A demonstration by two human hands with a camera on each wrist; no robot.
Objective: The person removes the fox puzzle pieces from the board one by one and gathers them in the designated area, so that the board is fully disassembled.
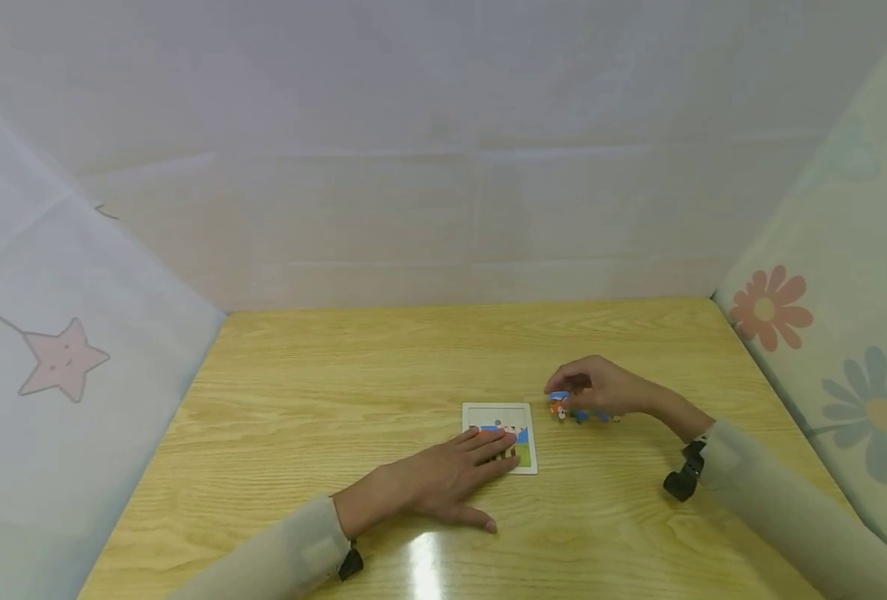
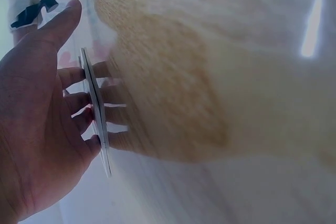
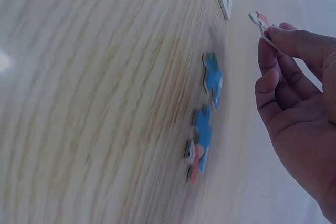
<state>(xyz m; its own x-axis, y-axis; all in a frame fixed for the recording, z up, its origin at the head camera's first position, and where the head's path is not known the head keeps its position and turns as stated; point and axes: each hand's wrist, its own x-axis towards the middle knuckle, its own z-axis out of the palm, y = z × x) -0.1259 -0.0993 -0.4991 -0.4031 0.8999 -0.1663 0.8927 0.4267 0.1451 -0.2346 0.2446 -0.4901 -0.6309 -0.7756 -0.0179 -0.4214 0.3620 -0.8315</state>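
Note:
A shallow white-framed jigsaw puzzle board with a coloured picture lies flat on the table. My left hand rests on it with fingers spread and straight, covering much of the picture; in the left wrist view the board's thin edge shows by the fingers. To the right of the board, my right hand pinches a puzzle piece between thumb and fingers, raised off the table. Below that hand lie loose puzzle pieces, one blue and green and another blue with red and white.
The wooden table meets a pale cloth wall at the back. Printed cloth sides stand left and right, with a star and flowers. Glare shines near the front.

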